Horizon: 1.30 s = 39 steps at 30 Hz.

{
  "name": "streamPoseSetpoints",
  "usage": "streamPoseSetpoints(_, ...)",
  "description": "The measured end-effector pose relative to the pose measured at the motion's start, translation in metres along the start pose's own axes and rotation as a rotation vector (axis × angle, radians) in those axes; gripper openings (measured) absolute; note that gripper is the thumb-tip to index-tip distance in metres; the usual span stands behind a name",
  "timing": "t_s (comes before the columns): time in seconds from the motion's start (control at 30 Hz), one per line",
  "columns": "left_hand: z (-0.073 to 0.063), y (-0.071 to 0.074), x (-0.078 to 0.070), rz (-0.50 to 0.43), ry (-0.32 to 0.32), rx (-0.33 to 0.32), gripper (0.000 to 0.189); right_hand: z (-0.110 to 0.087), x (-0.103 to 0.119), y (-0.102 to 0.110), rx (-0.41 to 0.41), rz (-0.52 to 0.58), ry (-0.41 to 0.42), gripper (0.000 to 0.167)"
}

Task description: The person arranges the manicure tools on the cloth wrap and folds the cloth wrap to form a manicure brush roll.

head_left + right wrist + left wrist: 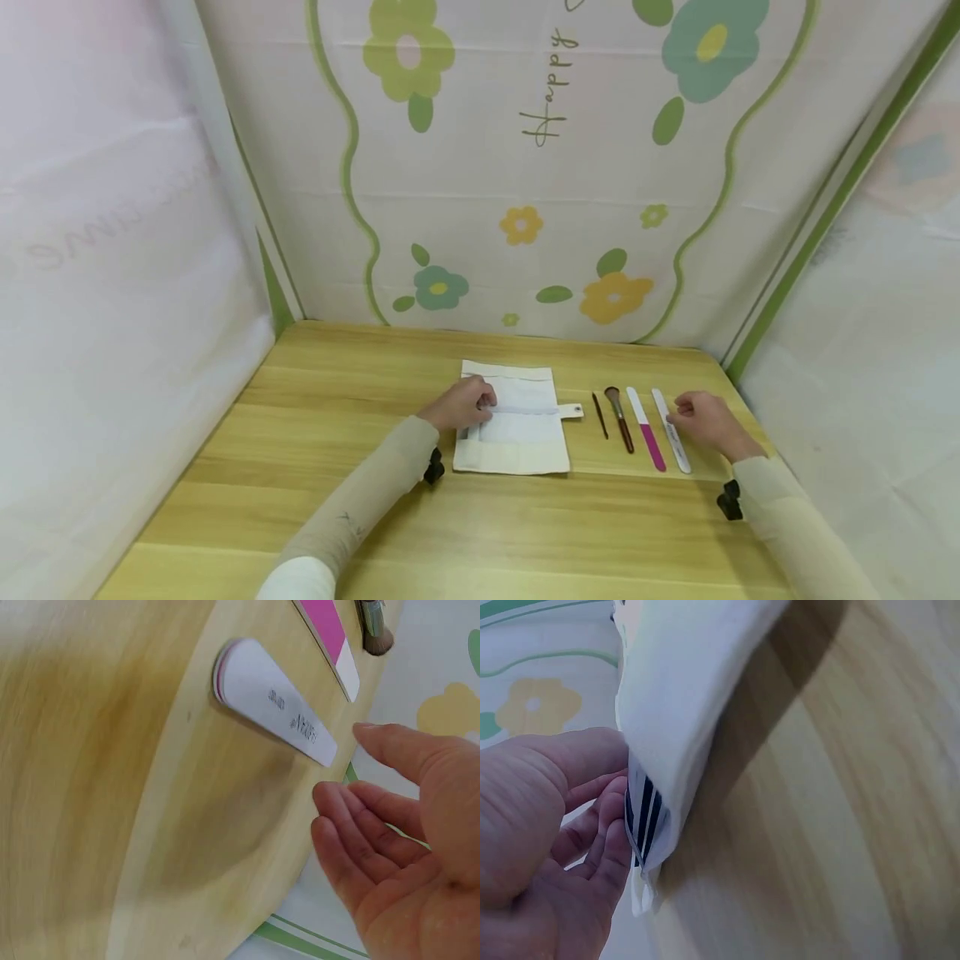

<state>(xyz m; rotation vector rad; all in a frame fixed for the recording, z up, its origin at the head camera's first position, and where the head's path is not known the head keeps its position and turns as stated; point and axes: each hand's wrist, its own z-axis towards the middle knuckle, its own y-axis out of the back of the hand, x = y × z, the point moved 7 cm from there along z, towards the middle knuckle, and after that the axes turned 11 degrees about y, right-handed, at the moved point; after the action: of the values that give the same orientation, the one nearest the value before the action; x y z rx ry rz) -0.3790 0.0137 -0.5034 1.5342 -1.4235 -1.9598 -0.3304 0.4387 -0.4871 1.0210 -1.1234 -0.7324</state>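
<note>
A white fabric roll-up case (525, 457) lies opened out on the table, with a snap tab on its right side. My left hand (459, 404) is at its left part; in the left wrist view, its thumb and fingers pinch the edge of the case (675, 697), where dark stripes show inside the fold. To the right, my right hand (708, 423) is beside a pale nail file with printed lettering (671, 432). The right wrist view shows this hand (405, 840) holding nothing, its fingers loosely bent and apart from the nail file (274, 697).
Between the case and the pale file lie a thin dark stick (600, 415), a brush with a brown handle (619, 421) and a pink-and-white nail file (647, 429). Floral cloth (465, 167) hangs behind the wooden table (525, 533), with pale cloth at both sides.
</note>
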Motion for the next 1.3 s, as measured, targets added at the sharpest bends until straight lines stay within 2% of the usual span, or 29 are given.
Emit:
streamPoseSetpoints(0.13,0.001,-0.001,0.0,0.037,-0.012,-0.006,0.006,0.002,-0.002,-0.01,0.053,0.02,-0.037,0.032)
streamPoseSetpoints(0.27,0.004,0.0,-0.002,0.063,-0.034,-0.027,0.006,0.007,-0.004,-0.017,0.096,0.03,-0.085,0.041)
streamPoseSetpoints(0.37,0.006,0.001,-0.003,0.069,-0.045,-0.032,0.01,0.01,-0.004,-0.015,0.1,0.032,-0.112,0.033)
streamPoseSetpoints(0.47,0.006,0.001,-0.003,0.049,-0.041,-0.022,0.013,0.014,-0.004,-0.013,0.12,0.039,-0.141,0.031)
streamPoseSetpoints(0.63,0.006,0.004,0.001,-0.025,-0.031,0.005,0.014,0.017,-0.013,-0.011,0.161,0.065,-0.254,0.038)
streamPoseSetpoints(0.73,0.007,0.005,0.003,-0.055,-0.02,0.035,0.013,0.015,-0.018,-0.01,0.184,0.106,-0.294,0.033)
streamPoseSetpoints(0.9,0.009,0.004,0.008,-0.087,0.002,0.095,0.013,0.011,-0.022,-0.01,0.214,0.173,-0.303,0.034)
streamPoseSetpoints(1.13,0.01,0.006,0.019,-0.162,0.033,0.142,0.013,0.019,-0.016,0.002,0.17,0.25,-0.258,0.049)
streamPoseSetpoints(1.3,0.01,0.008,0.024,-0.192,0.036,0.152,0.013,0.033,0.007,0.014,0.141,0.323,-0.208,0.036)
